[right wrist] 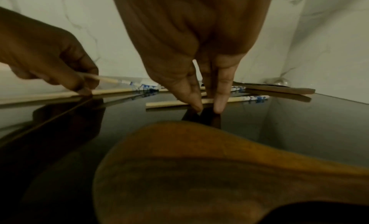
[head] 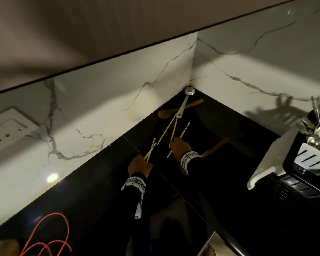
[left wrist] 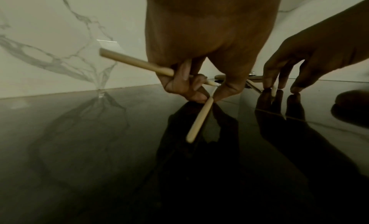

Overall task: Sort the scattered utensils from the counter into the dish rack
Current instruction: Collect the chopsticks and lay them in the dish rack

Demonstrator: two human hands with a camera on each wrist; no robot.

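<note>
Left hand (head: 139, 164) grips two chopsticks (left wrist: 137, 63); right hand (head: 179, 145), fingers extended, touches a chopstick (right wrist: 235, 99) lying crosswise on the tabletop (head: 220, 163).

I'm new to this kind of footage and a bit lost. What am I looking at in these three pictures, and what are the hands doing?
No machine here: a person wears one camera on the head and one on each wrist. The head view looks down at a black counter in a marble corner. The left hand has two chopsticks in its grip. The right hand sets its fingertips on another chopstick lying flat. Two wooden spoons and a metal ladle still lie there. The dish rack stands at the right.
</note>
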